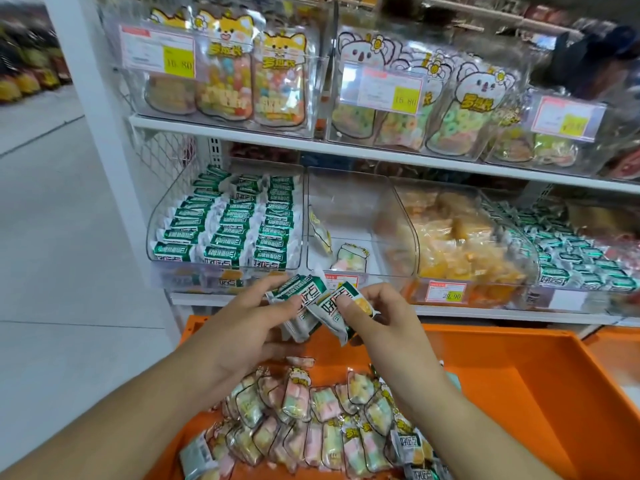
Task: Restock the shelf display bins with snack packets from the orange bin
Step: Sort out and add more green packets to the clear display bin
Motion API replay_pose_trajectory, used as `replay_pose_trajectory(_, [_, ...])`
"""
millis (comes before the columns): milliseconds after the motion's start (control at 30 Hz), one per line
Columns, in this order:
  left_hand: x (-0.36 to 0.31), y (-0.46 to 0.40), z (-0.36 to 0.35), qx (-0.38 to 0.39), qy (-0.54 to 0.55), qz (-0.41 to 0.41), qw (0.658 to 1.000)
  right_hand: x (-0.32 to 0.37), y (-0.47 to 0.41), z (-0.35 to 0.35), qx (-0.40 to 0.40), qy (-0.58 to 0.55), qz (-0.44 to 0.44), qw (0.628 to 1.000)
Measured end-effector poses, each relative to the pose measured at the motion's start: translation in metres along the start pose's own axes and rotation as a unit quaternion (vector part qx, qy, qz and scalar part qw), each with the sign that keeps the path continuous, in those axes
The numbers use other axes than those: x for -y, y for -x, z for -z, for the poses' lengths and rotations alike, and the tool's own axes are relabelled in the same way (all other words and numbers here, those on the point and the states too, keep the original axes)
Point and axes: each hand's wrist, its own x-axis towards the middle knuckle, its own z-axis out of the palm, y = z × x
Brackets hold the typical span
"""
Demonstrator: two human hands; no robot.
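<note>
Both hands raised above the orange bin (485, 368), just in front of the lower shelf. Left hand (249, 327) closed around a small fanned stack of green-and-white packets (298, 299), thumb pressed on top, fingers curled beneath. Right hand (377, 320) pinching one more packet (343, 306) of the same kind by its end, thumb on the printed face; this packet touches the stack held by the left hand. Directly behind the hands, the left clear bin (159, 223) on the lower shelf sits packed with neat rows of matching green-and-white packets. The middle clear bin (349, 188) beside it holds only two pastel packets. Next bin to the right (460, 237) heaped with yellow-orange packets. In the orange bin, a loose pile of pastel marshmallow packets (311, 420) lies under the forearms, with a few green-and-white ones at its near edge.
</note>
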Motion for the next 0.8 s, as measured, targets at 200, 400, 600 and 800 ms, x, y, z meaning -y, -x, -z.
replay_pose_trajectory(200, [0.001, 0.008, -0.006, 0.033, 0.034, -0.01, 0.999, 0.012, 0.008, -0.007, 0.004, -0.068, 0.021, 0.997])
replay_pose_trajectory(400, [0.001, 0.008, -0.01, 0.014, 0.138, 0.016, 0.99, 0.015, 0.015, -0.016, 0.002, -0.066, 0.039, 0.997])
replay_pose_trajectory(600, [0.004, 0.015, -0.005, 0.064, 0.02, -0.004, 0.998, 0.013, 0.017, -0.023, -0.006, -0.056, 0.07, 0.996])
replay_pose_trajectory(800, [0.006, 0.011, 0.0, 0.022, -0.03, -0.036, 0.999, 0.01, 0.013, -0.015, 0.046, -0.092, 0.023, 0.994])
